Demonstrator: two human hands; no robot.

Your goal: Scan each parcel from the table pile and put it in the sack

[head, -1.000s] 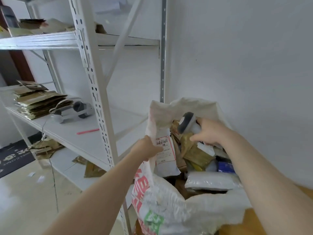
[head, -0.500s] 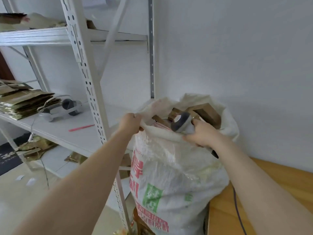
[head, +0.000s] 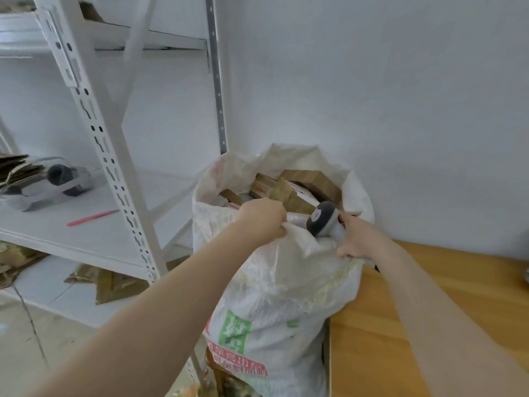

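A white woven sack (head: pixel 274 285) with red and green print stands between the shelving and the table, filled with brown and white parcels (head: pixel 303 184) that show at its open mouth. My left hand (head: pixel 263 217) grips the near rim of the sack in a bunched fold. My right hand (head: pixel 359 237) holds a grey barcode scanner (head: pixel 322 219) and also clutches the sack's rim at the right. The scanner's head points up and to the left over the opening.
A wooden table (head: pixel 429 325) lies to the right of the sack. White metal shelving (head: pixel 108 156) stands to the left, with a tape dispenser (head: pixel 54 181), a red pen (head: pixel 91 217) and stacked brown envelopes (head: pixel 14 170) on its shelves. A white wall is behind.
The view has drawn back from the sack's mouth. Both hands have come out of the opening and taken hold of the near rim, and my left hand has moved right along it.
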